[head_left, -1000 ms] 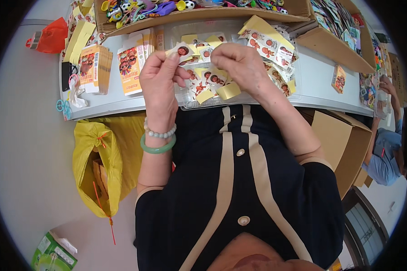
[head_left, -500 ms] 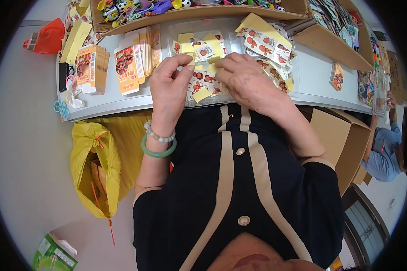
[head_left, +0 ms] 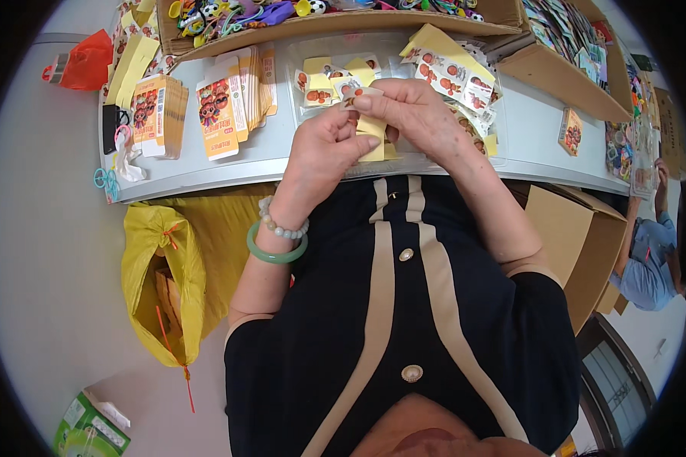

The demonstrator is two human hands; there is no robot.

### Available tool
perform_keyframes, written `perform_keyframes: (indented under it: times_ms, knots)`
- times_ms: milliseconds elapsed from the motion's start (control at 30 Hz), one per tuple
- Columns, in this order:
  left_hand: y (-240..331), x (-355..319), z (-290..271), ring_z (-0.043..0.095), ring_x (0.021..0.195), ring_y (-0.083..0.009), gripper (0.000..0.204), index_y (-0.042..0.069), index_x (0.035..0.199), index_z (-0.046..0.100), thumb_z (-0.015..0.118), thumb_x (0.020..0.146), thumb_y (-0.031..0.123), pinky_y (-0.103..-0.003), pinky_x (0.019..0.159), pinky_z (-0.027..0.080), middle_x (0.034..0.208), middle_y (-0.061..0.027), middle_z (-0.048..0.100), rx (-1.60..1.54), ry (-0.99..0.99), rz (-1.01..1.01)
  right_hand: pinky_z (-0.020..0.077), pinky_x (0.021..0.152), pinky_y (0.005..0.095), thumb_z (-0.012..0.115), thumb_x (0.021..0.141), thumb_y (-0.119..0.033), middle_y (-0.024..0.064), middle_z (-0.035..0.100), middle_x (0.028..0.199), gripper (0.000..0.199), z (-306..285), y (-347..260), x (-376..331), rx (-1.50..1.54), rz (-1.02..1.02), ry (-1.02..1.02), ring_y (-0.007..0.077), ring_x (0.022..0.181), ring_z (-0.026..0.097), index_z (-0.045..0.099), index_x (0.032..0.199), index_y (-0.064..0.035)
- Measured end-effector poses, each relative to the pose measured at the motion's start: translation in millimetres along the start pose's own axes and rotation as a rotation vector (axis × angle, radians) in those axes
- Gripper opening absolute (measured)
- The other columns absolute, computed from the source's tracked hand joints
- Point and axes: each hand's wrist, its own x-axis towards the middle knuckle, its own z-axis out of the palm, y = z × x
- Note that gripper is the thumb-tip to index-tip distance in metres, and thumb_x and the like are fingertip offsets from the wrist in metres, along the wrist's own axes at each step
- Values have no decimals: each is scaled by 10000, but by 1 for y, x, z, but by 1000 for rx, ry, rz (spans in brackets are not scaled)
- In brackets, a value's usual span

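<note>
My right hand (head_left: pixel 423 118) pinches a small white sticker piece (head_left: pixel 356 96) with reddish figures between thumb and fingers. Close against it, my left hand (head_left: pixel 324 148) is closed, its thumb lying on a yellow-backed sticker sheet (head_left: pixel 371 128). The fingers of both hands meet and partly hide what lies between them. Beneath is a clear plastic tray (head_left: pixel 301 47) with cut sticker pieces (head_left: pixel 318 97) and, at its right, a pile of larger sticker sheets (head_left: pixel 443 70).
Left of the tray stand stacks of orange-and-white flat boxes (head_left: pixel 219 114). Cartons of small toys (head_left: pixel 312 29) and packets (head_left: pixel 579 80) line the back. Blue-handled scissors (head_left: pixel 105 181) sit at the left edge. A yellow bag (head_left: pixel 160 282) hangs below; another person (head_left: pixel 648 259) is far right.
Both hands have come together over the tray's middle, the left moving right. A small sticker piece is now raised between the fingertips, and a yellow backing shows under the left thumb.
</note>
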Motion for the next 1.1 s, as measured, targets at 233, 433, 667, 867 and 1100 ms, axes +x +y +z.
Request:
perform_keyframes:
  times_ms: [233,433,667,867,1100]
  knots:
    - [0,-3,-16,481,528,-17,96,-11,938,600,600,852,30,-162,457,375,687,10,591,-29,80,-72,436,622,203,597,878,-251,-22,607,823,243,-18,1,11,-48,-203,328,52,728,540,651,964,-29]
    - [5,0,-17,512,499,-46,59,-3,918,566,552,884,43,-155,421,394,689,-27,601,-189,291,98,435,867,256,618,832,-110,39,613,1048,328,2,-6,-1,-344,-150,-10,122,955,554,580,1137,3]
    - [9,-2,-23,594,643,-100,64,1,936,531,497,912,50,-209,528,505,850,-88,615,-288,313,249,426,583,194,609,844,-57,-12,594,758,52,5,16,20,-197,-16,47,34,631,498,622,840,-7]
    - [7,-4,-23,565,785,-76,258,-7,1122,544,575,875,62,-187,625,480,907,-29,563,98,251,292,447,655,226,615,859,-135,8,602,758,156,3,13,17,155,-178,90,79,702,556,661,915,2]
    - [-2,-1,-15,512,638,-32,159,-22,965,629,603,874,105,-189,560,419,765,10,593,-24,103,123,403,687,214,611,860,-171,-28,547,680,170,20,-2,15,170,-258,171,67,720,519,675,901,-18]
